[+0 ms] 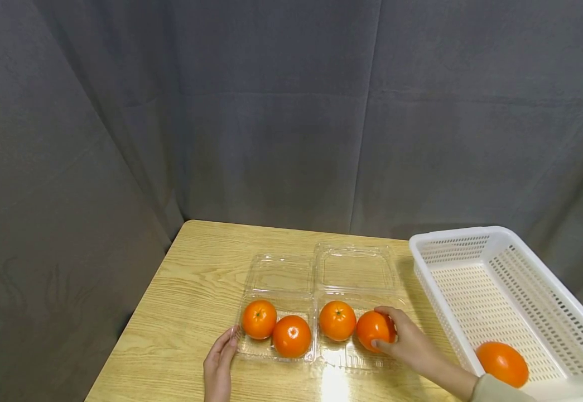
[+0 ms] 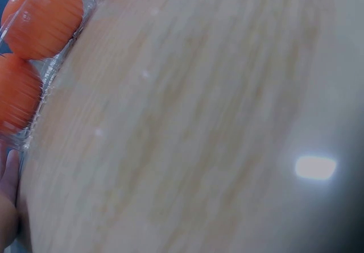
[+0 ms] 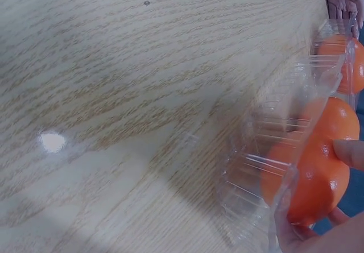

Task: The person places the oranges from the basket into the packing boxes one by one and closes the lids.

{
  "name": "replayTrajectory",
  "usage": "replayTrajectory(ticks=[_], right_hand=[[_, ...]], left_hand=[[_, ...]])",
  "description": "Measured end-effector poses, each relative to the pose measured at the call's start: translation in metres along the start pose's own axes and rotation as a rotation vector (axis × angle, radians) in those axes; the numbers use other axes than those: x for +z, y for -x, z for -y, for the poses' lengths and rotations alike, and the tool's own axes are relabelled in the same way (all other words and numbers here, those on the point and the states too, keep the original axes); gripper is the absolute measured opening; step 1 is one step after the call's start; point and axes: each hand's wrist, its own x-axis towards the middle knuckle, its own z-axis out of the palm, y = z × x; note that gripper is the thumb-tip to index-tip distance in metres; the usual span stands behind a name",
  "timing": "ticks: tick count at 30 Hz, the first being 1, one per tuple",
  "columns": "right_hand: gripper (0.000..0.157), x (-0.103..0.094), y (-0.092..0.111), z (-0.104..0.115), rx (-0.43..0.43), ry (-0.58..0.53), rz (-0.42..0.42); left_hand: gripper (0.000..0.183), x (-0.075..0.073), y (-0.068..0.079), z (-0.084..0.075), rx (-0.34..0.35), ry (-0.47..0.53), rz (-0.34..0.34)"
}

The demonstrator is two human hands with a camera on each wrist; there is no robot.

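Note:
Two clear plastic clamshell containers stand side by side with lids folded back. In the left clamshell container [image 1: 276, 300] lie two oranges, one with its stem up [image 1: 259, 319], the other [image 1: 292, 336] nearer me. My left hand [image 1: 219, 363] holds the left container's side edge with thumb and fingers. The right clamshell container [image 1: 356, 296] has one orange [image 1: 338, 321] on its left. Beside it my right hand [image 1: 406, 340] grips another orange [image 1: 371, 330], thumb on the near side, fingers over the far side. The right wrist view shows this orange [image 3: 318, 179] within the container wall.
At the right stands a white perforated plastic basket [image 1: 447, 312] with one orange [image 1: 502, 364] at its near end. Everything is on a light wooden table [image 1: 181, 312]. Grey curtains [image 1: 291, 139] hang behind and at the left of the table.

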Motion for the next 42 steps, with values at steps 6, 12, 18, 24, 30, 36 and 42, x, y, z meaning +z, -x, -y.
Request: replayTrajectory(ticks=[6, 12, 18, 24, 30, 36, 42], right_hand=[[0.067, -0.0009, 0.0003, 0.0006, -0.030, 0.036, -0.006], [0.066, -0.0004, -0.0007, -0.0011, -0.060, 0.050, -0.020], [0.066, 0.0001, -0.0017, -0.0018, -0.090, 0.080, -0.049], [0.067, -0.0001, -0.0047, -0.0026, -0.107, 0.078, -0.063], [0.067, -0.0004, -0.0084, -0.0035, -0.116, 0.080, -0.082], [0.066, -0.0026, -0.0092, -0.0025, -0.107, 0.073, -0.078], [0.064, -0.0049, -0.0080, -0.0003, -0.100, 0.062, -0.071]], left_hand=[[0.044, -0.0003, 0.0002, -0.0001, -0.003, -0.002, 0.003], [0.044, -0.0004, 0.0001, 0.0006, -0.006, -0.002, -0.002], [0.044, -0.0005, 0.0009, 0.0003, -0.002, -0.007, 0.000], [0.045, -0.0007, 0.0002, -0.0010, -0.019, 0.001, 0.007], [0.046, -0.0008, 0.0002, -0.0018, -0.030, -0.004, 0.015], [0.045, -0.0004, 0.0002, -0.0013, -0.016, -0.001, 0.015], [0.044, -0.0002, 0.0006, -0.0009, -0.007, -0.003, 0.014]])
